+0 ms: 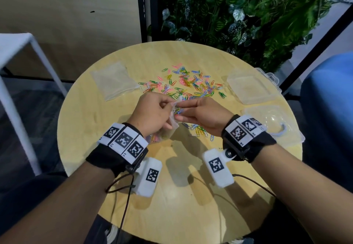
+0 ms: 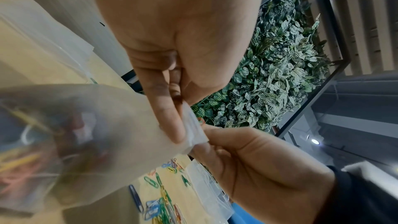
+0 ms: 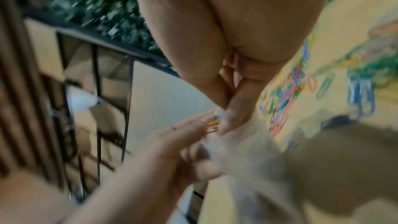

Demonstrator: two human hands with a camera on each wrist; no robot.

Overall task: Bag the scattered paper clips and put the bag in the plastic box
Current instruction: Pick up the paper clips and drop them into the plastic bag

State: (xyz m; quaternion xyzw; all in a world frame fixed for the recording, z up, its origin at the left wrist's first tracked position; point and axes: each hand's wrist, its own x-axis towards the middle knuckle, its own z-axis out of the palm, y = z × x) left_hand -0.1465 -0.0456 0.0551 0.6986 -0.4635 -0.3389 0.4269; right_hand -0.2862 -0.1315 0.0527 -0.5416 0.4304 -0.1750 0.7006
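Coloured paper clips (image 1: 187, 83) lie scattered across the middle of the round wooden table (image 1: 107, 121). My left hand (image 1: 171, 108) pinches the rim of a small clear bag (image 1: 164, 134) that hangs below it with several clips inside. My right hand (image 1: 181, 110) meets it at the bag's mouth, thumb and fingers pinched on a few clips. In the left wrist view my left hand (image 2: 183, 125) holds the bag (image 2: 96, 125) by its edge, and the right hand (image 2: 258, 164) touches that edge. The right wrist view is blurred; my right hand (image 3: 224, 110) is at the bag (image 3: 247, 151).
A stack of clear bags (image 1: 112, 79) lies at the table's left. The open plastic box (image 1: 250, 87) sits at the right, with a clear lid (image 1: 273, 121) nearer me. More clips (image 1: 198, 129) lie under my right hand. A plant wall stands behind the table.
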